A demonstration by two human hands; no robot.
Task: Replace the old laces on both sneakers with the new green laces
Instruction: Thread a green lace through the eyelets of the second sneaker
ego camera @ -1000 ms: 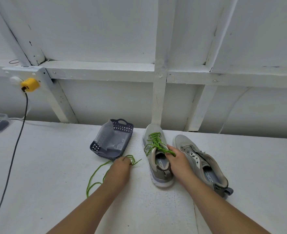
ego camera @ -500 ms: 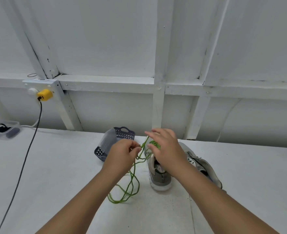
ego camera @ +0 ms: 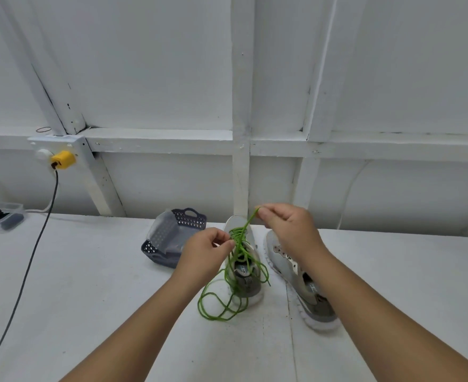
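Green lace (ego camera: 228, 274), limp and light, was pinched near its ends by the left hand (ego camera: 205, 252) and right hand (ego camera: 288, 227) over the shoe (ego camera: 244, 282).

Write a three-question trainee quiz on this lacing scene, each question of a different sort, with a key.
1. True or false: the right hand pinches an end of the green lace raised above the left sneaker.
2. Multiple choice: which sneaker has no lace in its eyelets? A, the left sneaker. B, the right sneaker. C, neither.
3. Fill in: the dark basket lies on the white table to the ____ of the left sneaker.

Key
1. True; the left hand also pinches the lace, lower down over the laced part.
2. B.
3. Left.
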